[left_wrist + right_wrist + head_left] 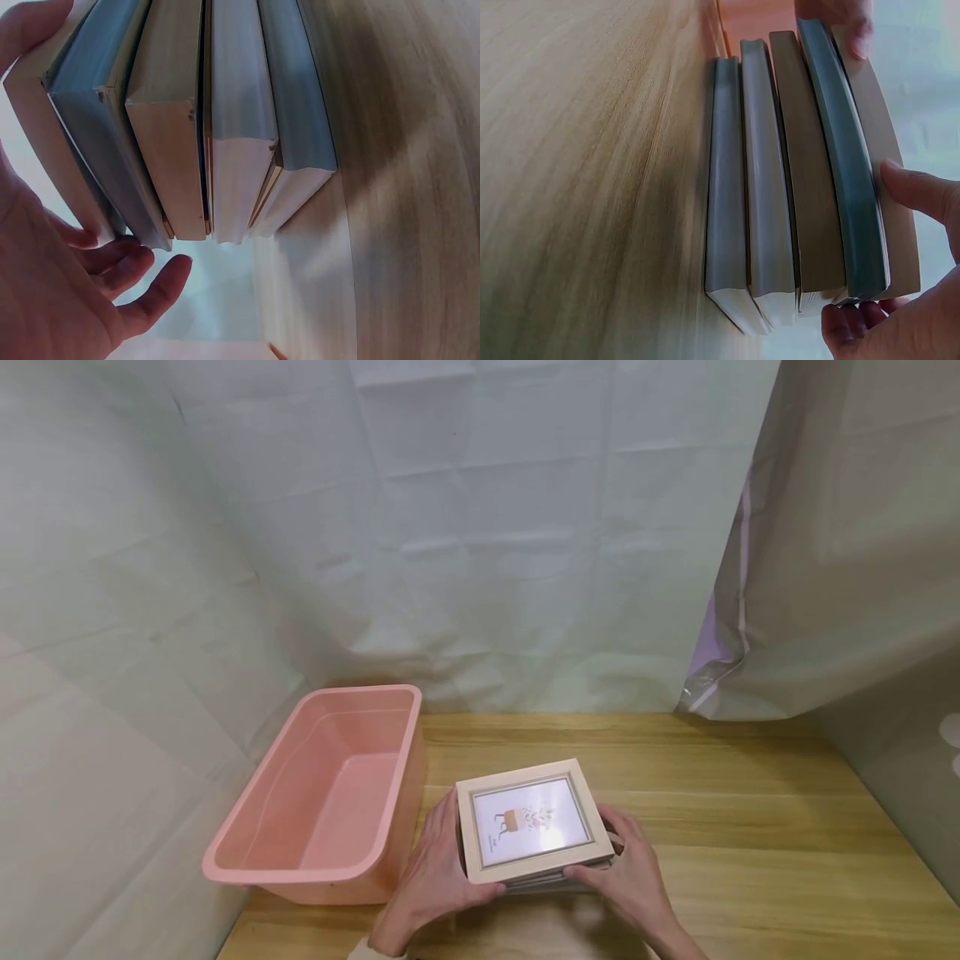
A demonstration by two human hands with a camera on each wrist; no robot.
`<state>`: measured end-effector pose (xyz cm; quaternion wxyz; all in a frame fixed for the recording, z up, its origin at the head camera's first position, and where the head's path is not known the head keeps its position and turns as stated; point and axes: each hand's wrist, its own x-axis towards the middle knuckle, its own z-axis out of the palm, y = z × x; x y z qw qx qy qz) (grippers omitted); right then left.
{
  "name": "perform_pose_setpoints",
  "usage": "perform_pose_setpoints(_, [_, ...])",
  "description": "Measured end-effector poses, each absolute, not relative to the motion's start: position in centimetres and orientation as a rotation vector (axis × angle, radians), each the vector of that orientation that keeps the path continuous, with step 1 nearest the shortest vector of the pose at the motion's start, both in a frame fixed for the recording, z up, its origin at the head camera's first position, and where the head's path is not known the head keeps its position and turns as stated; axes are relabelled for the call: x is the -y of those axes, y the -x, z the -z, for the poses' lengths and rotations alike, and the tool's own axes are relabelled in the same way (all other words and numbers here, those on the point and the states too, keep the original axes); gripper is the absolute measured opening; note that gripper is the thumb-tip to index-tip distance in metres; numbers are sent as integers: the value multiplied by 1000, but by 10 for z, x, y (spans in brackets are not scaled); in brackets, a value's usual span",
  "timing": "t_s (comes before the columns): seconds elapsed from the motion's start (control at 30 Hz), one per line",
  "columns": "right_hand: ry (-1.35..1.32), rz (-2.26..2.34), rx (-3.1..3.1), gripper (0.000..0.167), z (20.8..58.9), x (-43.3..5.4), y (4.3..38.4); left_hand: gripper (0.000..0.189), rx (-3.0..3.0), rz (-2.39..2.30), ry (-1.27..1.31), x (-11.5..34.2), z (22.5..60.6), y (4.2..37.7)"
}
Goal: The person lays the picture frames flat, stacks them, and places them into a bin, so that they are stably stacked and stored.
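Several picture frames lie stacked flat, one on another. On top is a cream picture frame [525, 868] with a chair-like drawing and pale flowers behind its glossy pane. My left hand [435, 868] grips its left side, thumb at the near edge and fingers along the side. My right hand [637, 877] holds the right side, its thumb on the near edge of the cream frame. Beneath it, the wrist views show a blue-grey frame [847, 180], a tan frame [165, 150], a whitish frame [241, 112] and a grey-blue frame [300, 112] at the bottom.
A pink plastic tub [408, 760] stands left of the stack, close to my left hand. The wooden table [750, 827] stretches to the right. Pale sheeting [495, 568] hangs behind, and a grey-brown sheet [847, 568] drapes at the right.
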<state>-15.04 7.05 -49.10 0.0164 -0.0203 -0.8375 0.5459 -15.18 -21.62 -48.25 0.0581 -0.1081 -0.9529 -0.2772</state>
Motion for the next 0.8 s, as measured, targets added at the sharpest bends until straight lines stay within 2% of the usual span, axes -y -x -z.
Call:
perform_pose_setpoints(0.37, [34,-1717,2618,105,495,-73,149,153,2942,910,262,216,481,151])
perform_pose_setpoints(0.43, [32,-1803,2592,97,496,-76,149,153,2942,922,260,217,482,150])
perform_pose_setpoints(0.63, [83,-2148,2411,61,506,-87,150,146,2915,936,204,214,478,140])
perform_pose_setpoints(0.8, [241,-2327,2355,56,513,-92,146,128,2765,1091,67,205,458,113])
